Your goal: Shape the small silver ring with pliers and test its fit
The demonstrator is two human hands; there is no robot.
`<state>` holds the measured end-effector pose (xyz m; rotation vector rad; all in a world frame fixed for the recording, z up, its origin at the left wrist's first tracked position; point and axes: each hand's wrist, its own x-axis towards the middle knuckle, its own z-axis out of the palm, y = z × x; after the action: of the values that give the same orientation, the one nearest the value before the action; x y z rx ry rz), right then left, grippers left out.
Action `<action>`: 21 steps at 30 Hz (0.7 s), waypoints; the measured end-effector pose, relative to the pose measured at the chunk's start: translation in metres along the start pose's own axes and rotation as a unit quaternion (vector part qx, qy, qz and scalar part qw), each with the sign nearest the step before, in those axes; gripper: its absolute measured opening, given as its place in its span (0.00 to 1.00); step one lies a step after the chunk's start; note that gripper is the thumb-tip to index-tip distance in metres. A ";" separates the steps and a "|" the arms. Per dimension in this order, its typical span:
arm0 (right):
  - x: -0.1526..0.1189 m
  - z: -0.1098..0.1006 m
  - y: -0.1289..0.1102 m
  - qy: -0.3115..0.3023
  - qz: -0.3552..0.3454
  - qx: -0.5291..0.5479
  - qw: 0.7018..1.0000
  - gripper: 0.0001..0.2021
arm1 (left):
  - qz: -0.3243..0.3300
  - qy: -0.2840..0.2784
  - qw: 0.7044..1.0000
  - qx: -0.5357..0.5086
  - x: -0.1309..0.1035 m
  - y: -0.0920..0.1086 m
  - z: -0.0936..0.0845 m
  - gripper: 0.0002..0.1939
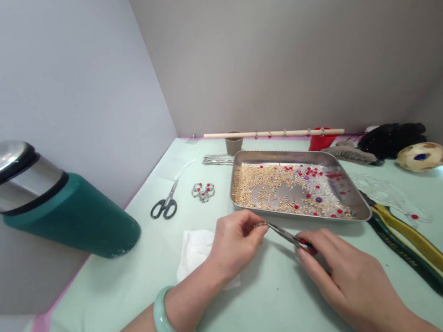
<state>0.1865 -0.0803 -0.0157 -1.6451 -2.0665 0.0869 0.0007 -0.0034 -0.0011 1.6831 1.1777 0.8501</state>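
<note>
My left hand (235,241), with a pale green bangle (166,326) on its wrist, pinches a small wire piece (261,225) between thumb and fingertips. Most of that piece is hidden by the fingers. My right hand (339,271) is closed around needle-nose pliers (285,233), whose tips meet the wire piece at my left fingertips. Just behind both hands lies a metal tray (296,214) of gold, clear, red and purple beads. A folded white tissue (193,252) is partly under my left hand. Beaded wire pieces (203,192) with red beads lie beyond it.
Black-handled scissors (164,206) and a teal bottle (74,217) stand left. Large yellow-green pliers (415,247) lie right of the tray. Behind it are a wooden rod (275,133), a small cup (234,142) and wire lengths (218,160). A roll of tape (422,156) sits far right.
</note>
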 end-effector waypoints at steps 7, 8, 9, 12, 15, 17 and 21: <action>-0.002 0.001 -0.002 0.031 -0.024 -0.041 0.998 0.12 | -0.008 0.005 1.000 0.009 -0.001 0.000 0.001 0.07; -0.002 0.001 -0.003 0.038 -0.030 -0.051 0.998 0.12 | -0.009 0.005 1.000 0.009 -0.001 0.000 0.001 0.07; -0.002 0.001 -0.003 0.046 -0.036 -0.063 0.996 0.12 | -0.010 0.005 1.000 0.008 -0.001 0.000 0.001 0.07; -0.001 0.001 -0.005 0.070 -0.048 -0.100 0.991 0.12 | -0.012 0.004 1.000 0.004 -0.001 -0.001 0.002 0.06; -0.001 0.002 -0.007 0.088 -0.050 -0.107 0.989 0.12 | -0.019 0.006 1.000 -0.012 0.000 -0.001 0.002 0.06; -0.001 0.002 -0.008 0.089 -0.037 -0.089 0.991 0.11 | -0.037 0.000 0.998 -0.051 0.001 -0.001 0.002 0.06; -0.001 0.002 -0.008 0.068 -0.012 -0.052 0.996 0.12 | -0.091 -0.029 0.984 -0.153 0.004 0.002 0.002 0.06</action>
<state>0.1785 -0.0828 -0.0147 -1.6379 -2.0164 -0.1392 0.0043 -0.0005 0.0002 1.3207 1.0803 0.8153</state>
